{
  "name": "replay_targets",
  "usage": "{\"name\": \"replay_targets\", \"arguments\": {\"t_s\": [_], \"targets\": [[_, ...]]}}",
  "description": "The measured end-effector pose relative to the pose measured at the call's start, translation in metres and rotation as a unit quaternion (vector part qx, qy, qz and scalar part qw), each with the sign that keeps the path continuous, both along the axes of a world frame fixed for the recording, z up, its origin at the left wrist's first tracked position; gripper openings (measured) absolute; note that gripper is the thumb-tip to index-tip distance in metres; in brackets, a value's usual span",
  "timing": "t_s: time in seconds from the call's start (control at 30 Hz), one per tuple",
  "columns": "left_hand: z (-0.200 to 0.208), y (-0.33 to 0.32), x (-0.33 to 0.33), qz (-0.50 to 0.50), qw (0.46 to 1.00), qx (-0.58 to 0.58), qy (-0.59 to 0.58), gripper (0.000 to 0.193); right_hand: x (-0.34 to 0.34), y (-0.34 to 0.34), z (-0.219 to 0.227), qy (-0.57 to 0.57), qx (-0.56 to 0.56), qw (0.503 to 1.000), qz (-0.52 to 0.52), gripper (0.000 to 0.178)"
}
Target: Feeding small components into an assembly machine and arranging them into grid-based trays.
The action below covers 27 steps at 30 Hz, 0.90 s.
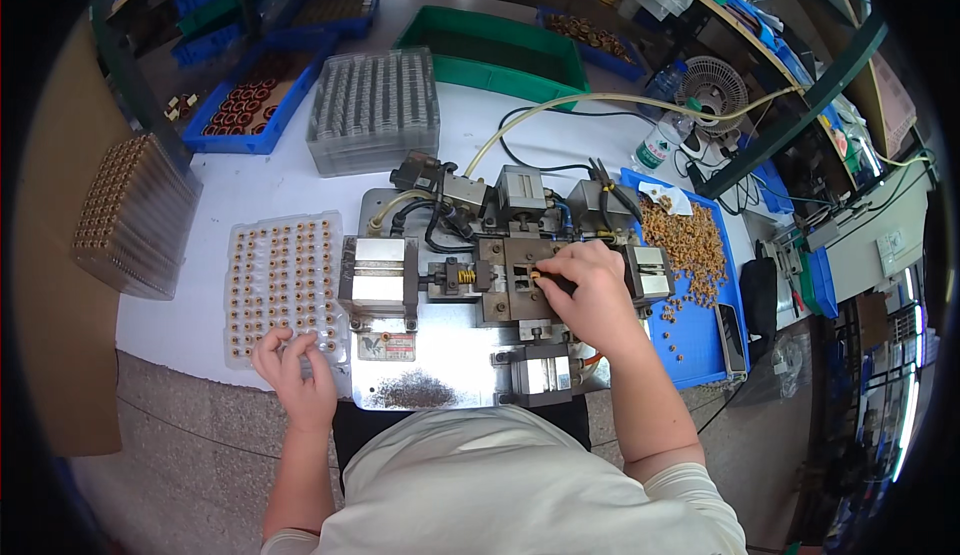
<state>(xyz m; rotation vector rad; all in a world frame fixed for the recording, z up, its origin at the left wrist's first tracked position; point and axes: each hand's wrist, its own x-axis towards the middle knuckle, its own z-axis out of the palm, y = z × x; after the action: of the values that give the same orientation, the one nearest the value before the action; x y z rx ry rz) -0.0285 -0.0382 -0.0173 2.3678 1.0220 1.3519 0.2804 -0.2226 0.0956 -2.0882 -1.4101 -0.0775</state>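
My right hand (597, 292) reaches over the metal fixture (515, 307) in the middle of the machine. Its thumb and index finger are closed in a pinch on a small brass-coloured part (537, 275) at the fixture's slot. Exactly how the part sits there is partly hidden by the fingertips. Over the near edge of a clear plastic tray (240, 265), my left hand (297, 380) has its fingers loosely bent and apart, with nothing visible between them. Rows of small brass-coloured parts fill that tray's pockets.
Right of the machine, a blue tray (690, 350) holds a heap of small brass parts (690, 250). Pliers (606, 190) stand at the machine's back. Stacked clear trays (375, 105), a green bin (490, 55), a bottle (660, 143) and a fan (712, 93) are behind.
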Motion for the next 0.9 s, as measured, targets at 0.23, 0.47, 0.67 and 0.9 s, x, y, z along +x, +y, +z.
{"name": "replay_targets", "arguments": {"t_s": [0.23, 0.47, 0.67, 0.9], "targets": [[0.006, 0.002, -0.001, 0.005, 0.999, -0.017, -0.033, 0.027, 0.003, 0.003, 0.006, -0.104, -0.041, 0.993, 0.040, 0.008], [0.068, 0.004, 0.039, -0.086, 0.991, 0.033, -0.094, 0.026, 0.011, -0.001, 0.007, -0.108, -0.042, 0.991, 0.071, 0.010], [0.123, -0.030, 0.148, -0.344, 0.938, 0.040, 0.005, 0.016, 0.006, -0.013, 0.009, -0.092, 0.046, 0.995, 0.015, 0.013], [0.099, -0.045, 0.204, -0.398, 0.900, 0.096, 0.150, 0.008, 0.057, -0.113, 0.025, 0.082, 0.193, 0.933, -0.291, 0.009]]}}
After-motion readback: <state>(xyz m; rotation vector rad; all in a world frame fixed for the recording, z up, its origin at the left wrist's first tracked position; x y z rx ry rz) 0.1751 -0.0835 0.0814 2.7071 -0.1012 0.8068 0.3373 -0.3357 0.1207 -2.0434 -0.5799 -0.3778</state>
